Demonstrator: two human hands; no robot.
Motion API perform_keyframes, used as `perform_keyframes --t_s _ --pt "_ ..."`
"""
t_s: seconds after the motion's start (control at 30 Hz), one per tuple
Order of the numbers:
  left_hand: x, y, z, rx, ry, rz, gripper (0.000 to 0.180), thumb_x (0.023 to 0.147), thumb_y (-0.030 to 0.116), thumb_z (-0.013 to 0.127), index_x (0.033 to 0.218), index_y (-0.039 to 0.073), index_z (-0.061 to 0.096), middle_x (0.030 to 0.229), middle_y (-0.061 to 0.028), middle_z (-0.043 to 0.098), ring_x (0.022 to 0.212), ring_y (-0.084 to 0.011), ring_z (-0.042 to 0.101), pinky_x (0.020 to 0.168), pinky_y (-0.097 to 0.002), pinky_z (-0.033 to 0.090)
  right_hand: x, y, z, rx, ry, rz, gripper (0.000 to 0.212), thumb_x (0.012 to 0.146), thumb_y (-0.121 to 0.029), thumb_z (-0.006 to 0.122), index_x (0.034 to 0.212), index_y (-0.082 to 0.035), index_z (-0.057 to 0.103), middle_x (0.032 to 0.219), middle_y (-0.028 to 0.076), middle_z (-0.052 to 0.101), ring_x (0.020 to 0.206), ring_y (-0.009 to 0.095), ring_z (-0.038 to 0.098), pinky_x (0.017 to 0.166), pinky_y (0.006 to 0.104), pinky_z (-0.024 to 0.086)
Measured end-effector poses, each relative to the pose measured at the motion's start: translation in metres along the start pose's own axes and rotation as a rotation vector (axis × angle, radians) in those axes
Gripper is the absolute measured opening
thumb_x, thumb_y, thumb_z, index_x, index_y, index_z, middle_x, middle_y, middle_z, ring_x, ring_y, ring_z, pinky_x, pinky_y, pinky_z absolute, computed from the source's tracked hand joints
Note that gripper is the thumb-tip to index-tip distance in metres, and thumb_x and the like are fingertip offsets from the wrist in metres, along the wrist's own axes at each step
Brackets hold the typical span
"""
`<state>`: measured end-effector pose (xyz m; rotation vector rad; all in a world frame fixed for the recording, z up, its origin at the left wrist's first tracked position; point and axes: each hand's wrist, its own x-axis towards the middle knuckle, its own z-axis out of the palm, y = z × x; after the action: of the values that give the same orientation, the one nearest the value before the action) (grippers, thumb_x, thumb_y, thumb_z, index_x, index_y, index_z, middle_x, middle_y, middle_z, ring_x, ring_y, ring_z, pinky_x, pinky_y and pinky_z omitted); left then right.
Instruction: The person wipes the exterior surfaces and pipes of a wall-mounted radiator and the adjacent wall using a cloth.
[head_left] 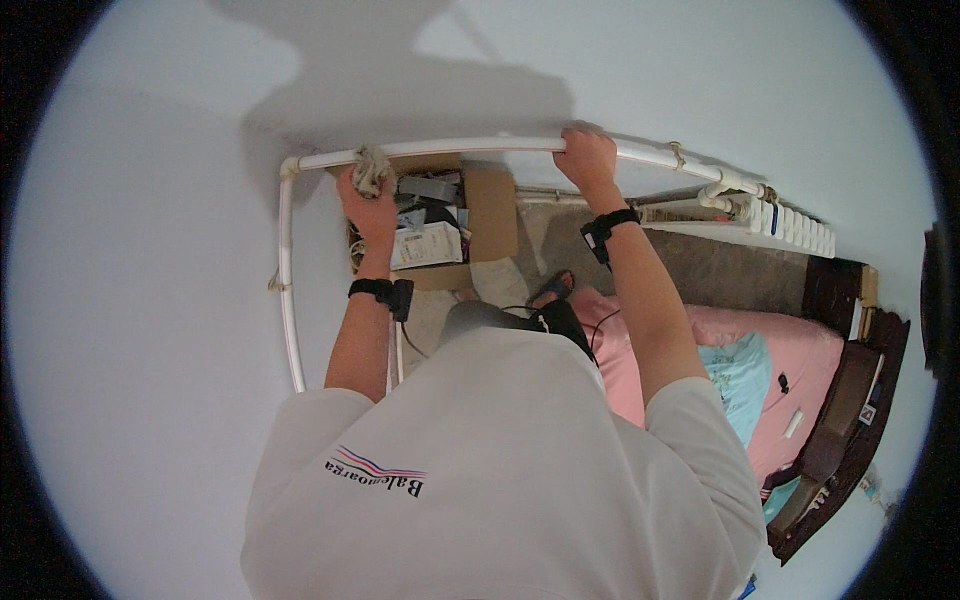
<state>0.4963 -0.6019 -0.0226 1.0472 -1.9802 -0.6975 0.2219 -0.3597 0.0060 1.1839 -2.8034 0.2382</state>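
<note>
A white pipe (480, 146) runs along the wall in front of me, with a corner joint at its left end. My left hand (368, 205) grips a crumpled greyish cloth (371, 172), which is pressed against the pipe near that corner. Farther right, my right hand (587, 158) is wrapped around the same pipe, its fingers mostly hidden behind it. Both wrists wear black straps with small devices.
Below the pipe stands an open cardboard box (491, 215) filled with assorted items. A white radiator (790, 228) hangs at the right. Behind it on the right is a bed with a pink sheet (810, 350), a light blue pillow (737, 372) and a dark wooden headboard (850, 440).
</note>
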Motion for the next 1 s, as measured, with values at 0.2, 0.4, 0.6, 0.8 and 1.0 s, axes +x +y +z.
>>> perform_keyframes --t_s 0.2,0.4,0.6,0.8,1.0 --pt "-0.025 0.054 0.028 -0.17 -0.175 0.055 0.044 0.082 0.004 0.073 0.121 0.0 0.052 0.116 -0.0183 0.053 0.106 -0.0385 0.057 0.093 -0.0457 0.046 0.002 -0.003 -0.003 0.015 -0.142 0.053 0.021 0.076 -0.027 0.071 0.091 -0.013 0.075 0.089 0.011 0.072 0.089 0.031 0.07 0.081 0.0436 0.056" --pt "-0.032 0.066 0.041 -0.175 -0.234 0.056 0.043 0.083 0.005 0.073 0.12 0.001 0.052 0.115 -0.0173 0.053 0.104 -0.0352 0.057 0.091 -0.0438 0.047 0.0 -0.005 -0.007 0.009 -0.051 0.014 0.017 0.076 -0.026 0.069 0.086 -0.012 0.074 0.082 0.011 0.072 0.081 0.031 0.071 0.075 0.0439 0.056" --pt "-0.017 0.022 0.025 -0.219 -0.236 -0.011 0.045 0.085 0.006 0.073 0.124 0.001 0.051 0.116 -0.0196 0.059 0.107 -0.0344 0.061 0.093 -0.0429 0.048 0.001 -0.005 -0.002 -0.001 -0.102 0.029 0.018 0.077 -0.027 0.07 0.087 -0.012 0.074 0.083 0.012 0.073 0.08 0.031 0.071 0.073 0.0438 0.057" --pt "0.014 -0.011 -0.013 -0.244 -0.086 -0.158 0.047 0.086 0.006 0.071 0.127 -0.002 0.05 0.119 -0.022 0.059 0.109 -0.0364 0.06 0.097 -0.0434 0.047 0.002 -0.002 -0.003 -0.026 -0.096 -0.005 0.02 0.079 -0.029 0.069 0.089 -0.013 0.075 0.084 0.011 0.074 0.081 0.03 0.072 0.075 0.0419 0.057" --pt "0.045 -0.04 -0.046 -0.061 0.091 -0.185 0.069 0.087 0.016 0.074 0.142 -0.007 0.038 0.131 -0.0279 0.056 0.118 -0.0386 0.058 0.098 -0.0448 0.047 0.006 0.0 -0.001 -0.044 -0.142 0.033 0.019 0.079 -0.03 0.071 0.087 -0.013 0.074 0.083 0.011 0.073 0.08 0.03 0.072 0.075 0.0421 0.057"
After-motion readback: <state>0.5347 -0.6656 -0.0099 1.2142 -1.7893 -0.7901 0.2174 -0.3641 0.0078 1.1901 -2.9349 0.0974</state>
